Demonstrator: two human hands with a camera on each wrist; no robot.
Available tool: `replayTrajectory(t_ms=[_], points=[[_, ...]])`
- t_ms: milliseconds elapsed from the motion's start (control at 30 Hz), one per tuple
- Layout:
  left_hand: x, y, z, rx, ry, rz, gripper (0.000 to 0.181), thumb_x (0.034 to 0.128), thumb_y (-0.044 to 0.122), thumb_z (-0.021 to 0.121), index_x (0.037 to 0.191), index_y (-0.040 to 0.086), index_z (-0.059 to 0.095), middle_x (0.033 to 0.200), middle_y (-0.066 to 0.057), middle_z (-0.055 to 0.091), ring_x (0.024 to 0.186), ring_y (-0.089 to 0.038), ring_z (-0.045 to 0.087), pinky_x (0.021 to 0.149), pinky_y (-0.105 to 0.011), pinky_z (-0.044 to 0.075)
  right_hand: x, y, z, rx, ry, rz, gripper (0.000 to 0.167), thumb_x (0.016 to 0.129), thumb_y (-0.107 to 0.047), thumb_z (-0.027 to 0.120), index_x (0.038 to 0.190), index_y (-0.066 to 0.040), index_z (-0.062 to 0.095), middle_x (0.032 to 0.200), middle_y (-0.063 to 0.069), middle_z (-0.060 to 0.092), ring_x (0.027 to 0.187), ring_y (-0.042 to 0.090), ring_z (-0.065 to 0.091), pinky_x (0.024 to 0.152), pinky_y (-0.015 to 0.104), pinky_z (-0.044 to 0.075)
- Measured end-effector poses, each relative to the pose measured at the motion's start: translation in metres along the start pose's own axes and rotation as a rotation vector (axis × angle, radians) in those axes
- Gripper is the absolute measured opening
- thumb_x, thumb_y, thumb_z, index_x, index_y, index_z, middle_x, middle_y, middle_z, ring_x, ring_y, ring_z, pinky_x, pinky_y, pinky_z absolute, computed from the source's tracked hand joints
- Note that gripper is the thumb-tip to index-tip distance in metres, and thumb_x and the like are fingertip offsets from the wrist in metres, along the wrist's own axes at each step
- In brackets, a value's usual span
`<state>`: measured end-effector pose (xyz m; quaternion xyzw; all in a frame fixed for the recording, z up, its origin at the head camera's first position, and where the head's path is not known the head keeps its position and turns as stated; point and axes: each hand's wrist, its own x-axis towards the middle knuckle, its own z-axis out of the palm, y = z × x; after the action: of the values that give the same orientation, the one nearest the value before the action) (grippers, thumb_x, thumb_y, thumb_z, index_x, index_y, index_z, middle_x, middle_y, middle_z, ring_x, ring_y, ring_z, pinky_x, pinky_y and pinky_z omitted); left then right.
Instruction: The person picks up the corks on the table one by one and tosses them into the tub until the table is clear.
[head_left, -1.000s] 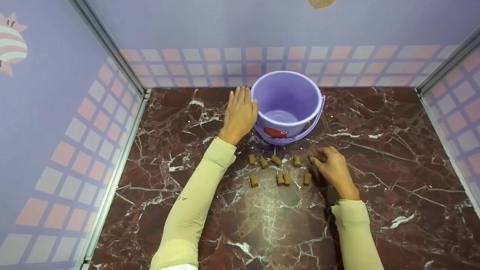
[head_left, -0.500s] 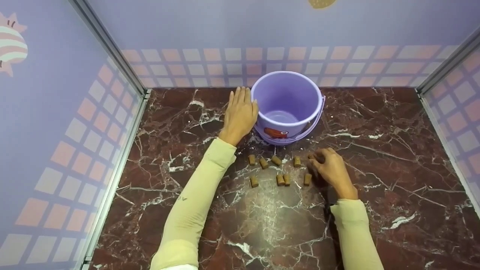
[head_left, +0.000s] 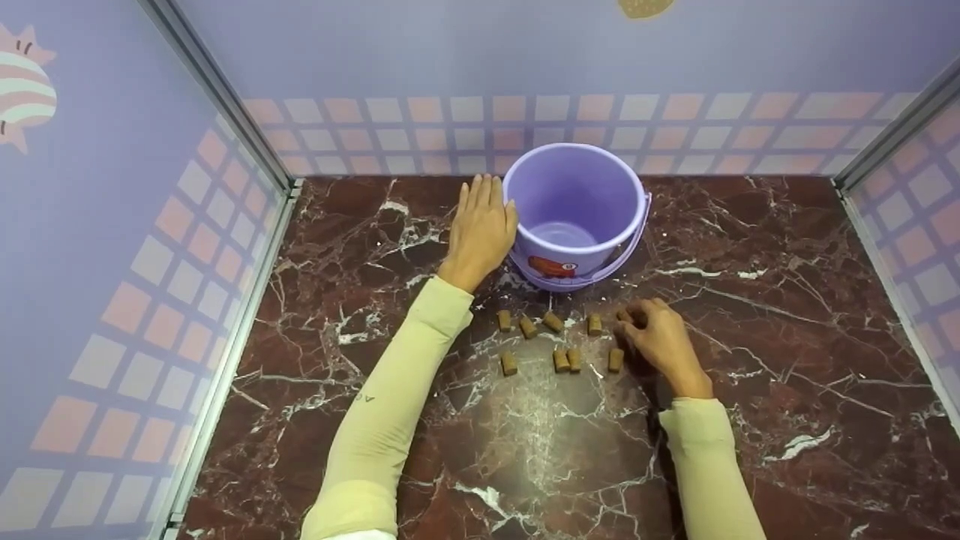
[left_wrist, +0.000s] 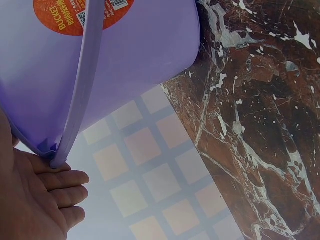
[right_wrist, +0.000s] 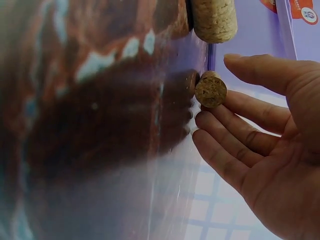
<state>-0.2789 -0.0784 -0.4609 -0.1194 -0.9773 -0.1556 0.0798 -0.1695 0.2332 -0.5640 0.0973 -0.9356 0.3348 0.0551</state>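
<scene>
A purple bucket (head_left: 551, 259) stands upright near the back wall, its handle (left_wrist: 85, 90) hanging down at the front. My left hand (head_left: 480, 229) lies against the bucket's left side near the rim, fingers extended. In the left wrist view its fingers are beside the handle's joint. My right hand (head_left: 661, 337) is low over the table at the right end of several brown corks (head_left: 553, 322). Its fingers touch or nearly touch one cork (right_wrist: 211, 90), seen end-on in the right wrist view. The thumb stands apart from that cork.
The corks lie in two loose rows in front of the bucket, among them a touching pair (head_left: 567, 361) and one cork (head_left: 615, 360) by my right wrist. Panel walls (head_left: 360, 60) border the dark marble table (head_left: 540, 457) behind and on both sides.
My right hand has shifted very slightly toward me, its fingers staying by the rightmost cork. The left hand and the bucket have not visibly moved.
</scene>
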Motion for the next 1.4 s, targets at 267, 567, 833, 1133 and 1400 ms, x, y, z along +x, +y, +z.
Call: replayTrajectory(t_ms=[267, 567, 833, 1133, 1400], points=[[-0.0003, -0.0004, 0.0006, -0.012, -0.006, -0.005, 0.062, 0.1153, 0.031, 0.026, 0.162, -0.009, 0.032, 0.169, -0.025, 0.03, 0.16, -0.036, 0.019, 0.132, -0.046, 0.004, 0.0017, -0.0006, 0.0012, -0.02, -0.008, 0.013, 0.028, 0.087, -0.001, 0.082, 0.11, 0.012, 0.071, 0.099, 0.027, 0.066, 0.094, 0.05, 0.066, 0.087, 0.063, 0.054], [-0.0007, -0.0005, 0.001, -0.012, -0.005, -0.01, 0.062, 0.1151, 0.031, 0.026, 0.162, -0.008, 0.032, 0.168, -0.024, 0.032, 0.16, -0.036, 0.02, 0.132, -0.046, 0.005, 0.0028, -0.0009, 0.0025, -0.018, -0.007, 0.005, 0.026, 0.089, -0.001, 0.082, 0.109, 0.012, 0.071, 0.101, 0.027, 0.067, 0.096, 0.049, 0.066, 0.089, 0.062, 0.054], [-0.0007, -0.0006, 0.0021, -0.001, 0.0, -0.004, 0.061, 0.1149, 0.031, 0.027, 0.162, -0.009, 0.032, 0.168, -0.025, 0.033, 0.16, -0.036, 0.021, 0.132, -0.047, 0.007, 0.0047, -0.0008, 0.0034, -0.032, 0.002, 0.003, 0.024, 0.088, 0.0, 0.08, 0.106, 0.013, 0.071, 0.098, 0.027, 0.065, 0.093, 0.049, 0.065, 0.086, 0.062, 0.053], [-0.0011, 0.0, 0.0013, -0.012, -0.015, -0.017, 0.062, 0.115, 0.032, 0.026, 0.163, -0.007, 0.031, 0.169, -0.023, 0.03, 0.161, -0.035, 0.019, 0.131, -0.042, -0.002, 0.0076, 0.0006, 0.0044, -0.035, 0.0, -0.001, 0.025, 0.089, 0.0, 0.078, 0.109, 0.014, 0.071, 0.1, 0.028, 0.065, 0.096, 0.05, 0.065, 0.089, 0.062, 0.053], [-0.0004, 0.0006, -0.0006, -0.017, -0.019, -0.019, 0.062, 0.1153, 0.032, 0.026, 0.163, -0.007, 0.029, 0.17, -0.023, 0.029, 0.161, -0.035, 0.018, 0.13, -0.04, -0.005, 0.0084, 0.001, 0.0044, -0.036, 0.018, -0.023, 0.022, 0.089, 0.002, 0.076, 0.107, 0.014, 0.071, 0.097, 0.028, 0.065, 0.092, 0.051, 0.065, 0.086, 0.063, 0.054]])
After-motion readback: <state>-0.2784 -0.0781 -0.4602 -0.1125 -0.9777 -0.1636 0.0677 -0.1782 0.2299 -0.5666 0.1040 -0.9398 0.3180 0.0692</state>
